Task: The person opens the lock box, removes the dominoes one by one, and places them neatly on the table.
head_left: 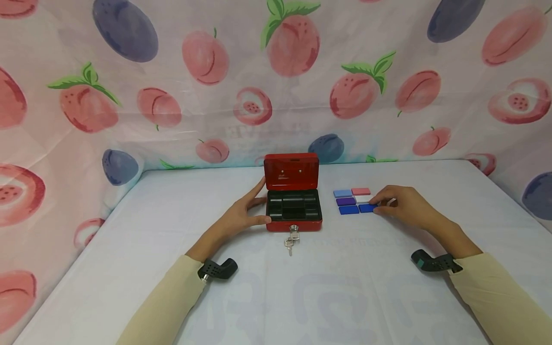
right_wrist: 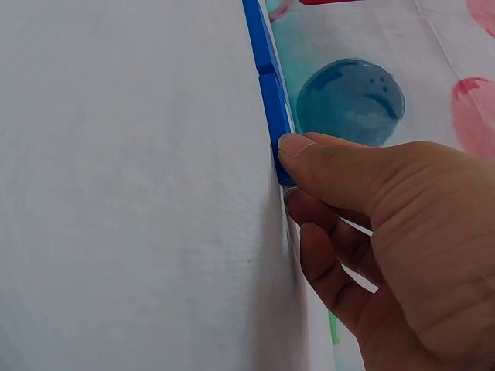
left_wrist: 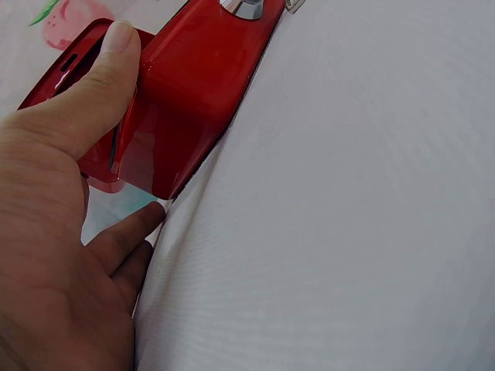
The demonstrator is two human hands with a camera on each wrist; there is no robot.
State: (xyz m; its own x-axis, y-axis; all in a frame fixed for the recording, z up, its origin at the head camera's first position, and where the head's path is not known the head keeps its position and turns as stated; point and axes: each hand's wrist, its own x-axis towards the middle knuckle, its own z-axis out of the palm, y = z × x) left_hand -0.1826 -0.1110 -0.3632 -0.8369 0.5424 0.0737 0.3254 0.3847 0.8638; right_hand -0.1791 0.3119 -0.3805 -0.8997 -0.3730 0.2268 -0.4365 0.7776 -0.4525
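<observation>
A small red cash box [head_left: 294, 225] stands on the table with its lid [head_left: 291, 173] raised and a black compartment tray [head_left: 293, 205] inside. A key ring with keys [head_left: 289, 245] hangs at the front lock. My left hand [head_left: 246, 211] touches the box's left side, thumb at the front corner, a fingertip by the lid. Right of the box lie several flat rectangular blocks in two columns: light blue [head_left: 342, 193], pink [head_left: 361, 191], purple [head_left: 346, 201], white [head_left: 362, 198] and two dark blue. My right hand [head_left: 403, 205] pinches the right-hand dark blue block [right_wrist: 274, 116] at its end.
White cloth covers the table [head_left: 267, 297]. Behind it hangs a fruit-print curtain [head_left: 172, 57], meeting the table's back edge just behind the raised lid. Black wrist straps [head_left: 217, 269] sit on both forearms.
</observation>
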